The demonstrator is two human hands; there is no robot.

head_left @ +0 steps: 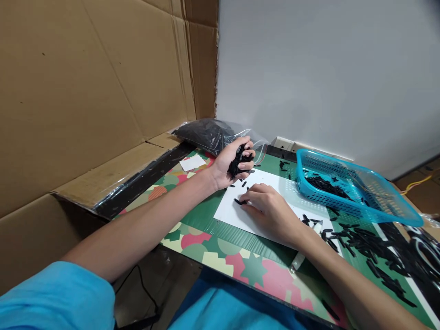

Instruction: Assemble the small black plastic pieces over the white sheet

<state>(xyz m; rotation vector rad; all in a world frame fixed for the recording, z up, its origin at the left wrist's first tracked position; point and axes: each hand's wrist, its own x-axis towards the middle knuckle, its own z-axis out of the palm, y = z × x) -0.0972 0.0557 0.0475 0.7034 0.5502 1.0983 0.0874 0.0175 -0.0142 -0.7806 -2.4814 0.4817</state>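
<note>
**Left Hand Grips a Fistful of Black Pieces, Right Hand Pinches One**

A cardboard wall point(103, 68) stands along the left edge of the bench point(254, 270). At the bench's far left corner lies a clear plastic bag point(206, 133) filled with dark pieces, and a small paper slip point(192, 162) lies in front of it. The left hand point(225, 162) is raised just beside the bag, palm up, its fingers curled tightly around a clump of black pieces point(237, 161). Next comes a white sheet point(230, 211), set back from the bench's near edge. Over its left part, the right hand point(271, 206) has thumb and forefinger together on a single black piece point(238, 201); a few loose ones lie near the fingertips. A slim whitish tool point(298, 261) is partly hidden under the right forearm. Toward the far right corner sits a blue basket point(330, 205) with more black pieces inside. Between it and the near edge, loose black pieces point(364, 243) spread rightward across the bench.
</note>
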